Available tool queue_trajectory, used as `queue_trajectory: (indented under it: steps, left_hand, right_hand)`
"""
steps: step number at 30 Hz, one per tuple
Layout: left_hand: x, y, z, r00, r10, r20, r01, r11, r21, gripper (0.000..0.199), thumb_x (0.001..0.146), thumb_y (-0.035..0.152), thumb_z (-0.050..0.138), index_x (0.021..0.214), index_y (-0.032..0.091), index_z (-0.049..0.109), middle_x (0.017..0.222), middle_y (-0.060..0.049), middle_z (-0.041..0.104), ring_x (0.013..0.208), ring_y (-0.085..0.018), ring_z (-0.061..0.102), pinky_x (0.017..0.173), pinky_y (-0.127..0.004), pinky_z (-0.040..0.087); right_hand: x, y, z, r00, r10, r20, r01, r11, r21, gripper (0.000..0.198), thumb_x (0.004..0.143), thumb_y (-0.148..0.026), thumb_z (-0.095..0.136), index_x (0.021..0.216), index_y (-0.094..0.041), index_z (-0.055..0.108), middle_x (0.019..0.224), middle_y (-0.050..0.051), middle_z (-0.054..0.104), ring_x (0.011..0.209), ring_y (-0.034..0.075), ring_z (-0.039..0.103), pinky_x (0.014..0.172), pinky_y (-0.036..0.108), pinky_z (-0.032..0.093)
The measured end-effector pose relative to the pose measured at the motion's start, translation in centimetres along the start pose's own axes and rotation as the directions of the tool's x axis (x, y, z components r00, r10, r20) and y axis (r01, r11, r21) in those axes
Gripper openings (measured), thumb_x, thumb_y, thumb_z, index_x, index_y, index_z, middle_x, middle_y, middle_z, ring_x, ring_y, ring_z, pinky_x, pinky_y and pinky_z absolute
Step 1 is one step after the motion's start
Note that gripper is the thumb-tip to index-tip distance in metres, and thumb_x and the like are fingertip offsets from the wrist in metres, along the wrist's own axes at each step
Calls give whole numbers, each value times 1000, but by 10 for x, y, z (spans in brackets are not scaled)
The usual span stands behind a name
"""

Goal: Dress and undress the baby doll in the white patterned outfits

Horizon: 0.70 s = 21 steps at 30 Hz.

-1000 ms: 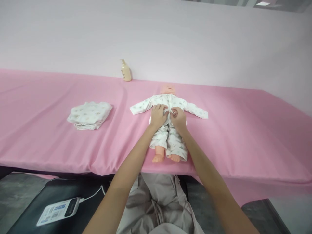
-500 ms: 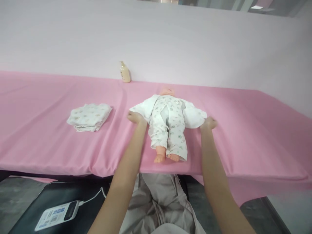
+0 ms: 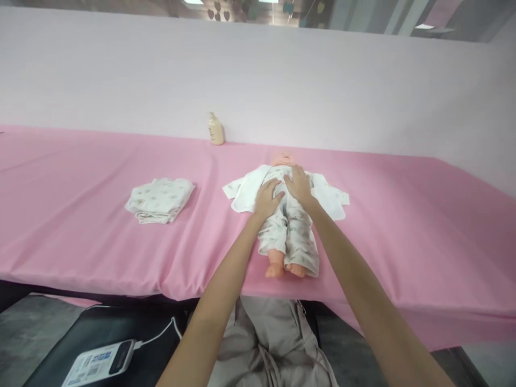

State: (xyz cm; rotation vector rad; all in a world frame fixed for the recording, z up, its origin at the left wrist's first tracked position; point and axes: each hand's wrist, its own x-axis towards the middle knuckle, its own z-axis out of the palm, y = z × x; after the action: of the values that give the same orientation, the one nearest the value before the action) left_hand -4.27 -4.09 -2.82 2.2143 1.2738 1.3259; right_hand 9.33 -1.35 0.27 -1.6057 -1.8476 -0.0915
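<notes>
A baby doll (image 3: 276, 261) lies on its back on the pink sheet, feet toward me. It has on white printed trousers (image 3: 300, 236), and a white jacket (image 3: 331, 196) is spread out beneath it with both sleeves stretched sideways. My left hand (image 3: 267, 200) lies flat on the left side of the doll's middle, fingers apart. Higher up, near the chest, my right hand (image 3: 299, 185) rests with fingers spread. Neither hand grips anything. The doll's chest is partly hidden under my hands.
A folded white printed cloth (image 3: 160, 199) lies left of the doll on the pink sheet (image 3: 80, 226). Against the wall stands a cream pump bottle (image 3: 216, 130). A white device with a cable (image 3: 100, 361) sits on a black seat (image 3: 133, 320) below the table edge.
Both hands have let go of the jacket's sleeves and moved inward onto the doll's body. The sleeves now lie flat on the sheet. The view has tilted slightly upward.
</notes>
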Motion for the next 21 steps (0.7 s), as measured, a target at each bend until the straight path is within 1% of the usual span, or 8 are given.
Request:
queue_trajectory:
  steps: [3,7,9,12,14,16,18,21]
  left_hand:
    - [-2,3,-1,998,-53,-25,54,998,20,51,81,31,57,128,14,47,134,-12,51,125,-24,45,108,-41,31]
    - [-7,14,-3,990,-90,-109,104,985,136,71,78,26,55,142,15,26,144,-14,39,135,-28,33,112,-52,18]
    - [-9,19,-7,996,-19,-89,38,976,217,63,79,20,50,140,19,34,142,-10,42,135,-26,33,114,-53,11]
    - [-10,25,-16,994,66,86,-87,961,262,42,77,12,45,115,20,60,119,-6,60,117,-22,49,111,-43,25]
    - [-11,29,-26,977,77,198,-130,953,274,36,72,10,45,100,18,66,103,-7,64,104,-22,55,98,-36,39]
    - [-17,34,-40,954,73,292,-162,942,295,33,70,11,47,95,18,67,96,-8,64,97,-23,56,87,-34,44]
    - [-26,43,-55,915,57,400,-179,945,274,32,68,13,49,95,18,66,91,-6,64,89,-23,58,80,-33,45]
    - [-47,61,-80,840,-2,542,-106,980,168,28,73,23,52,99,19,62,88,-3,64,78,-20,58,71,-31,44]
  right_hand:
    - [0,-7,-2,997,72,12,-70,991,-111,30,91,-30,37,105,-12,56,111,16,60,107,30,49,93,47,32]
    - [-58,-19,-22,995,-97,23,100,974,-203,26,91,-28,37,82,-15,58,83,11,62,90,27,52,86,40,35]
    - [-95,-19,-40,977,-186,109,201,968,-151,26,91,-30,38,79,-17,57,77,9,60,85,25,52,82,37,38]
    - [-135,-9,-68,960,-231,156,241,969,-54,29,89,-40,46,99,-15,55,89,11,58,88,26,52,79,37,42]
    - [-148,-1,-81,957,-222,187,227,974,-8,47,84,-48,54,115,-13,49,105,15,56,96,28,52,80,39,43]
    - [-153,3,-88,957,-171,233,173,985,14,61,79,-52,60,124,-13,44,114,17,54,103,30,51,84,41,43]
    - [-153,1,-89,958,-83,273,86,996,4,62,77,-51,62,123,-13,44,113,16,56,105,30,51,84,40,43]
    - [-152,-11,-87,941,41,336,-24,998,-55,40,79,-43,60,107,-15,53,96,12,63,94,27,56,77,35,42]
